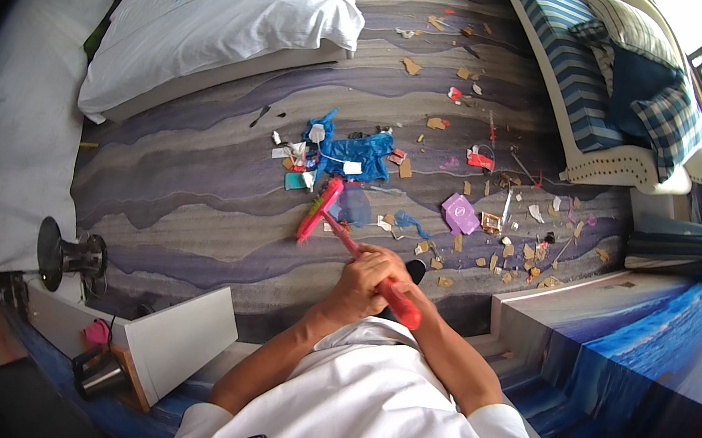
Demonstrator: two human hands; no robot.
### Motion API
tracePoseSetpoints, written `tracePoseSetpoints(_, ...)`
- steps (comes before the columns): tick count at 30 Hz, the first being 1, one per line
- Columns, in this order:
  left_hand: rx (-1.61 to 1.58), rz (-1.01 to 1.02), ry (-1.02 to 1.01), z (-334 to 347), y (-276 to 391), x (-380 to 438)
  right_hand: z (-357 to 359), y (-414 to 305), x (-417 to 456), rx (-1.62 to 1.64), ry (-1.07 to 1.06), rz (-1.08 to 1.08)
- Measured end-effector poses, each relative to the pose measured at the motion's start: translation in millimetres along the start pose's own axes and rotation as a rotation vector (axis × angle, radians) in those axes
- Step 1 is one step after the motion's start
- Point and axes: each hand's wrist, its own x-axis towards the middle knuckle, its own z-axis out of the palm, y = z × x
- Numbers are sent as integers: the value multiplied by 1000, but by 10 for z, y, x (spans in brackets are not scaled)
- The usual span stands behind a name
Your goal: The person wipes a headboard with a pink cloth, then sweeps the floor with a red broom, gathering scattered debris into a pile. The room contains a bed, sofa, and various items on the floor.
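Both of my hands grip the red handle of a pink broom. My left hand (pixel 357 286) and my right hand (pixel 394 268) are close together on the handle, partly overlapping. The handle's end sticks out towards my body. The pink broom head (pixel 320 210) is on the wavy-patterned carpet (pixel 195 192), just left of a round translucent blue piece (pixel 353 204). Beyond it lies a crumpled blue plastic bag (pixel 359 154) among paper scraps. A purple piece of packaging (pixel 460 214) and many torn cardboard bits are spread to the right.
A bed with white sheets (pixel 238 18) stands at the upper left, a striped sofa (pixel 551 66) with cushions at the upper right. A round-based stand (pixel 51 254) and a white cabinet (pixel 175 342) holding a kettle (pixel 101 375) are at lower left. More litter lies beside the sofa.
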Motion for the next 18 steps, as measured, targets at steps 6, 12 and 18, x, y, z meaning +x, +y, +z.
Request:
tracePoseSetpoints(6,-47,-25,-29,141,-99,91,-244,-948,-145,379,404,550)
tracePoseSetpoints(12,-21,-59,-29,259,-374,17,-67,-1640,-173,-107,459,461)
tracePoseSetpoints(18,44,-99,-42,381,-591,-57,133,-1776,-232,-348,530,297)
